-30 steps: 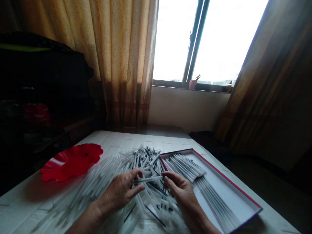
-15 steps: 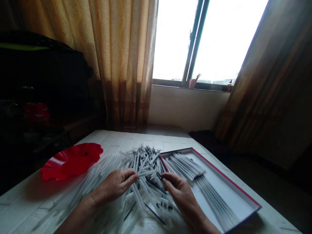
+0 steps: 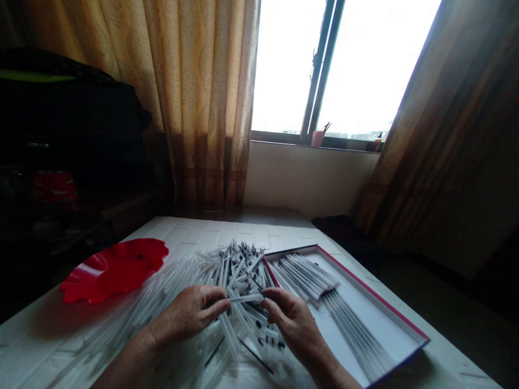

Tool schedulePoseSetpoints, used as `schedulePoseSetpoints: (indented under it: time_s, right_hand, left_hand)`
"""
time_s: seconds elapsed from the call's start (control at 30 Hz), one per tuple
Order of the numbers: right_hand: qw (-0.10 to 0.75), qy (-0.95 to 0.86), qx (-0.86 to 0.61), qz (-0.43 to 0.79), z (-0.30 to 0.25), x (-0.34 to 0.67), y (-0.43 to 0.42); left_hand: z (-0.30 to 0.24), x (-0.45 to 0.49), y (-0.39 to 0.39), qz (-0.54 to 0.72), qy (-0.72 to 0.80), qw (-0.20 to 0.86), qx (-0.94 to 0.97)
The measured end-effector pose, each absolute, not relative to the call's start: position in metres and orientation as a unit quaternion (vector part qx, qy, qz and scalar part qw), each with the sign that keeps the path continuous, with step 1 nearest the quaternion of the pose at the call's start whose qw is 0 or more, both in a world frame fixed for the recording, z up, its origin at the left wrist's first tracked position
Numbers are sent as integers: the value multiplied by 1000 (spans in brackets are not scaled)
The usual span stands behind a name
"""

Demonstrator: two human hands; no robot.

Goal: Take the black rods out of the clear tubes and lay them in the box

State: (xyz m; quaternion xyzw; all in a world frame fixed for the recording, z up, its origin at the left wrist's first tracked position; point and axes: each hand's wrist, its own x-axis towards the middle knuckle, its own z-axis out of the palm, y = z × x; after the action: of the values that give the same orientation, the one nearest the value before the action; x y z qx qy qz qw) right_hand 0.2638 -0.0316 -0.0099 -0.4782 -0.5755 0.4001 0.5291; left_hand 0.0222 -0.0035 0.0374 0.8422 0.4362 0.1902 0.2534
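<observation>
My left hand (image 3: pixel 187 317) and my right hand (image 3: pixel 291 320) rest on a wide heap of thin clear plastic tubes and dark refills (image 3: pixel 227 281) on a white table (image 3: pixel 227 229). Between them they pinch one clear tube (image 3: pixel 245 297), held level, the left fingers at its left end and the right fingers at its right end. To the right lies a shallow white box with a red rim (image 3: pixel 377 310), with several finished tubes laid in rows inside it.
A red wavy-edged plastic dish (image 3: pixel 115 268) sits at the table's left. Small black caps (image 3: pixel 267 337) lie loose near my right hand. Curtains, a window and dark furniture stand behind the table.
Both hands have kept to the same spot over the heap. The left hand let one tube drop away and now both hands pinch a tube between them again.
</observation>
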Motion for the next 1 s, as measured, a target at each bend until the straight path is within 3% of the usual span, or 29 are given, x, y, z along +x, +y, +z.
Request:
schedulePoseSetpoints:
  time_s: [0.5,0.63,0.83,1.0]
  right_hand:
    - [713,-393,-459,356,24,291,-29]
    - [619,-542,-478,308,15,279,-35]
    - [391,-757,-517,77,3,265,-43]
    - [300,-794,-526,49,-2,264,-44]
  left_hand:
    - [35,-5,16,292,463,323,772]
    - [32,-4,18,318,475,354,740]
    - [26,5,16,354,449,405,714]
    - [18,13,12,401,432,447,673]
